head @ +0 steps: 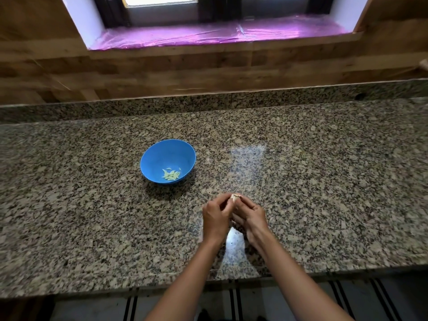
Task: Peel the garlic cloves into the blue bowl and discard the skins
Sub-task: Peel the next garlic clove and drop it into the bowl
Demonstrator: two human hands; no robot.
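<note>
Pale garlic clove pinched between both hands' fingers.

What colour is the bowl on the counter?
The bowl is plain blue, seen in the head view.

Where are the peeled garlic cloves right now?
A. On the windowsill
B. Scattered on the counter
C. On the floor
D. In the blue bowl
D: a small pile of pale peeled cloves lies inside the blue bowl, left of the hands.
</note>
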